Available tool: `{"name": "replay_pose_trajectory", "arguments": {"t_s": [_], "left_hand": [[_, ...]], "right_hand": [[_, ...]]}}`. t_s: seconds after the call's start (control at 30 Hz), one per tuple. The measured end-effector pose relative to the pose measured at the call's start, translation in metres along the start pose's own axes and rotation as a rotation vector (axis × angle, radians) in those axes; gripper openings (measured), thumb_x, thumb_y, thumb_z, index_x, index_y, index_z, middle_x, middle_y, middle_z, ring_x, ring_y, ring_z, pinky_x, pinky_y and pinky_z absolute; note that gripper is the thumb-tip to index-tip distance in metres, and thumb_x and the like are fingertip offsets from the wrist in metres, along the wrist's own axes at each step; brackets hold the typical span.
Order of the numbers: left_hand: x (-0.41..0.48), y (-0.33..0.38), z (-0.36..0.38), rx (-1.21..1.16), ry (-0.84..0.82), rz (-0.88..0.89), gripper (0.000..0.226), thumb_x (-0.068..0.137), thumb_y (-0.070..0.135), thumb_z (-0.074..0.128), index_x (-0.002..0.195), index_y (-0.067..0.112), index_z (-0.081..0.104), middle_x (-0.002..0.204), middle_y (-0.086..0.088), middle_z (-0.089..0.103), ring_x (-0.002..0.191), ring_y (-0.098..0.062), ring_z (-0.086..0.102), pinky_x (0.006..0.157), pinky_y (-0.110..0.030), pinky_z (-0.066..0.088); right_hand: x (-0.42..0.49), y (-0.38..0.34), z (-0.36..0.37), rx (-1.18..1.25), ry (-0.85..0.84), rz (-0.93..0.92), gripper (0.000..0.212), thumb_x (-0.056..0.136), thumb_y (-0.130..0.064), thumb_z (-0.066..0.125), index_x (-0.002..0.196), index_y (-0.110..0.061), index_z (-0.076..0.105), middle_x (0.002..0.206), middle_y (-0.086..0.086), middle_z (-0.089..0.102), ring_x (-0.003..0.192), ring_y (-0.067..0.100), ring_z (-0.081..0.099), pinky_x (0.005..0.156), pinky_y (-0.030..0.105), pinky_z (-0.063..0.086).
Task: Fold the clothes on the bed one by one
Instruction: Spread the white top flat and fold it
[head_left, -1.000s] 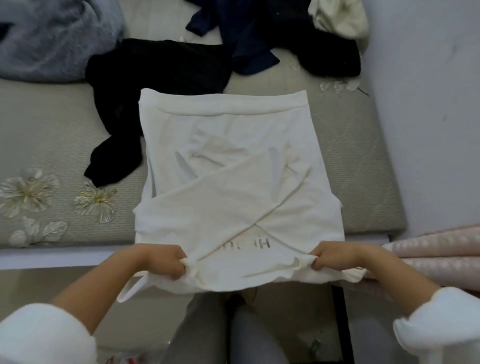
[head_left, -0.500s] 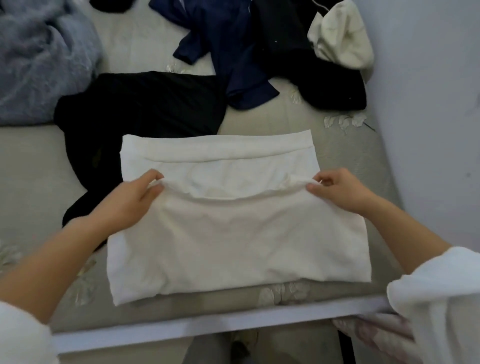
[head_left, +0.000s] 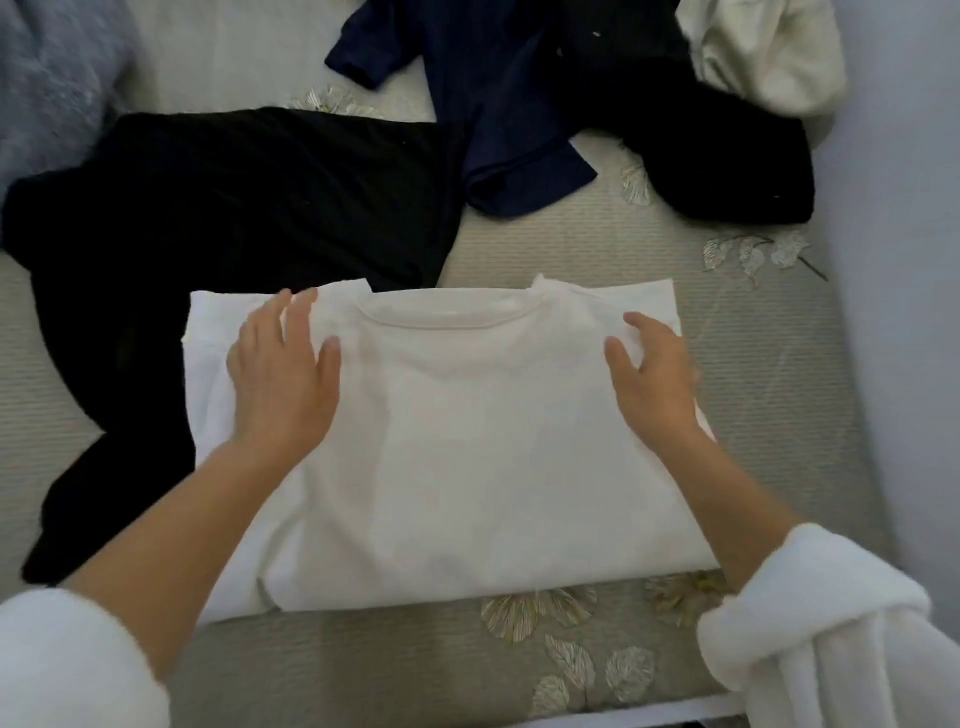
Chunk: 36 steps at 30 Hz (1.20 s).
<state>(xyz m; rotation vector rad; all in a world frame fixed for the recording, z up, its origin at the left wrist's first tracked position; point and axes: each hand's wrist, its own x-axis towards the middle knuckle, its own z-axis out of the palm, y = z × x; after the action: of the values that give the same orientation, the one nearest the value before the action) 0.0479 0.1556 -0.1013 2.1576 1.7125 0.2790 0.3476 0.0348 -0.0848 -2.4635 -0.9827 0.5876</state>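
A white shirt (head_left: 467, 441) lies folded into a rectangle at the middle of the view, near the close edge of the bed (head_left: 769, 374); its neckline (head_left: 447, 314) runs along the far edge, toward 12 o'clock. The left hand (head_left: 283, 374) lies palm down on the shirt's 10 o'clock corner, fingers straight and a little spread, gripping nothing; the fingertips reach almost to the far edge. The right hand (head_left: 654, 374) is over the 2 o'clock corner, fingers relaxed and slightly bent, holding nothing; it is a little blurred, so I cannot tell whether the fingers touch the cloth. Both forearms are bare; fluffy white sleeves (head_left: 831, 639) bunch at 7 and 5 o'clock.

A black top (head_left: 234, 192) sprawls from 10 o'clock down to 8 o'clock, meeting the shirt's left side; whether it runs under the shirt I cannot tell. A navy top (head_left: 493, 104) lies at 12 o'clock, touching the black top; a black heap (head_left: 727, 156) lies at 1 o'clock, just beside the navy top; a cream cloth (head_left: 769, 57) rests on the heap, near the wall (head_left: 909, 208). A grey blanket (head_left: 52, 78) fills the 11 o'clock corner. The bed's cover is beige and ribbed, with stitched flowers at 6 o'clock and at 2 o'clock.
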Motion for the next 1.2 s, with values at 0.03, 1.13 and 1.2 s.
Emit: {"name": "replay_pose_trajectory", "arguments": {"t_s": [0.03,1.13,1.2], "left_hand": [[-0.023,-0.002,0.008,0.014,-0.021,0.011,0.05,0.098,0.027,0.044,0.145,0.014,0.032,0.153,-0.016,0.026,0.139,-0.035,0.022,0.11,-0.053,0.019],[-0.193,-0.023,0.013,-0.922,0.496,-1.411,0.045,0.099,0.017,0.046,0.141,0.011,0.034,0.142,-0.012,0.046,0.125,-0.027,0.05,0.102,-0.039,0.044],[-0.197,-0.007,0.017,-0.527,0.411,-1.173,0.059,0.098,0.022,0.048,0.148,0.009,0.02,0.154,-0.012,0.026,0.138,-0.027,0.033,0.111,-0.037,0.032]], "right_hand": [[-0.015,0.014,0.002,-0.011,0.029,0.017,0.043,0.098,-0.03,0.05,0.139,-0.017,0.045,0.145,0.002,0.044,0.136,0.021,0.034,0.111,0.042,0.018],[-0.126,0.128,-0.039,1.063,-0.012,1.07,0.04,0.09,-0.008,0.055,0.13,-0.012,0.053,0.12,0.008,0.06,0.092,0.017,0.061,0.089,0.032,0.05],[-0.123,0.134,-0.043,1.105,-0.05,1.057,0.034,0.091,-0.011,0.054,0.124,-0.015,0.054,0.117,0.007,0.06,0.086,0.015,0.059,0.088,0.031,0.047]]}}
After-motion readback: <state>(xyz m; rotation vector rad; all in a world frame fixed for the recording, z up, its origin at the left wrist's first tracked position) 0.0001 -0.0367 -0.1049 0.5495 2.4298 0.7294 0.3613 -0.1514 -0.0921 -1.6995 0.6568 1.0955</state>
